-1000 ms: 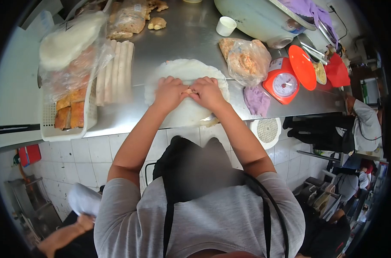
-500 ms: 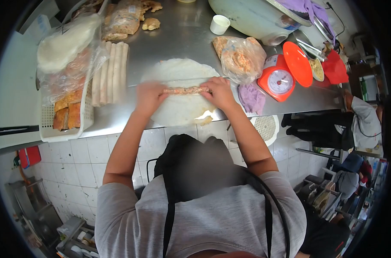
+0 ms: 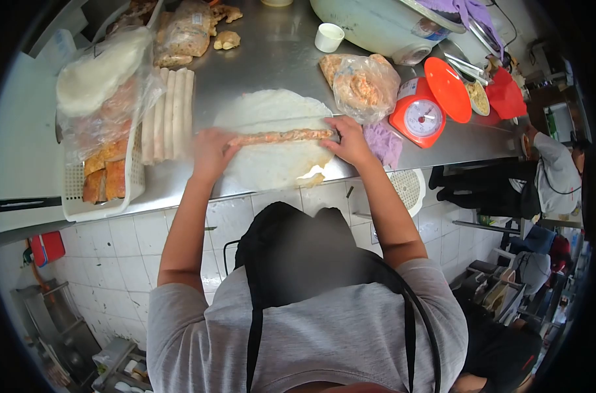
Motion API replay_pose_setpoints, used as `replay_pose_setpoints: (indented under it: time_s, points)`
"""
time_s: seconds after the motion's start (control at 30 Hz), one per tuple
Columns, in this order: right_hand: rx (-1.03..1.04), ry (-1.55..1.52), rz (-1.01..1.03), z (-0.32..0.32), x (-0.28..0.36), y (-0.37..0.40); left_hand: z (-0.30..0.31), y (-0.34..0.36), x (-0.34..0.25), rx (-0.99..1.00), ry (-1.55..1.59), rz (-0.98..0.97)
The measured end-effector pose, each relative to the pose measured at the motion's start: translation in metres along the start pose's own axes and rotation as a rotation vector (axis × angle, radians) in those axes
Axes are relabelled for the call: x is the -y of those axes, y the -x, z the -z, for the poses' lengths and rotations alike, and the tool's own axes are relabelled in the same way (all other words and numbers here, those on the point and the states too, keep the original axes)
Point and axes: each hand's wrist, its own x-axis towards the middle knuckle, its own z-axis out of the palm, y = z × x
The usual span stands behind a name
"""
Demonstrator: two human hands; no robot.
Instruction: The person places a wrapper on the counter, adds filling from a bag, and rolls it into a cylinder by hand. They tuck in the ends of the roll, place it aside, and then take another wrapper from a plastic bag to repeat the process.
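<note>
In the middle of the frame, a long, thin strip of orange-brown filling [image 3: 281, 136] lies crosswise on a round, pale, thin sheet [image 3: 265, 171], which is spread flat on the steel counter [image 3: 262, 72]. The step in hand appears to be drawing the filling out into an even line, with the sheet not yet folded over it. The left hand [image 3: 211, 156] is curled at the strip's left end, its fingers partly hidden, so I cannot tell how firmly it grips. The right hand [image 3: 351, 141] is bent around the opposite end, thumb and fingers apart with the filling's tip between them; whether they press it is unclear. The next move, I judge, calls for light, level pressure from both sides, so that the line stays whole and the sheet does not tear. As for writing, the red scale [image 3: 414, 128] at upper right carries a round dial [image 3: 423, 118] and a small white label [image 3: 408, 88], but their marks are too small to read. A clear packet [image 3: 185, 34] at upper left bears a pale label [image 3: 197, 19], also illegible, and the plastic bag [image 3: 363, 85] of orange filling right of centre shows no readable print. I can make out no brand.
</note>
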Motion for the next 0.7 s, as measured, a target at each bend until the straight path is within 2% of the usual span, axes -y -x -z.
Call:
replay_pose_setpoints:
  time_s: [0.07,0.17,0.27,0.37,0.47,0.57,0.67,0.7]
  points:
    - [0.111,-0.032,-0.202,0.01,0.004,0.004,-0.002,0.001,0.002,-0.012,-0.011,-0.007]
    - [0.047,0.018,-0.007,-0.005,-0.01,0.005,-0.005,0.002,0.003,-0.003,-0.031,-0.007]
    - [0.013,0.113,0.047,-0.01,0.006,0.001,-0.006,0.003,0.003,0.035,-0.03,0.011]
    - [-0.034,-0.055,-0.059,0.009,0.027,-0.001,-0.001,-0.001,0.001,0.042,-0.033,0.007]
    - [-0.033,-0.198,-0.234,0.005,0.009,0.003,0.002,0.0,-0.004,0.02,-0.023,-0.01]
    - [-0.015,-0.106,-0.068,-0.008,0.005,0.002,-0.001,0.004,0.001,0.042,-0.024,-0.009]
    - [0.056,-0.182,-0.17,-0.003,0.017,0.0,0.001,0.002,-0.001,0.092,-0.018,0.017]
    - [0.023,-0.112,-0.123,-0.001,0.02,-0.001,0.001,0.001,0.0,0.093,0.002,0.013]
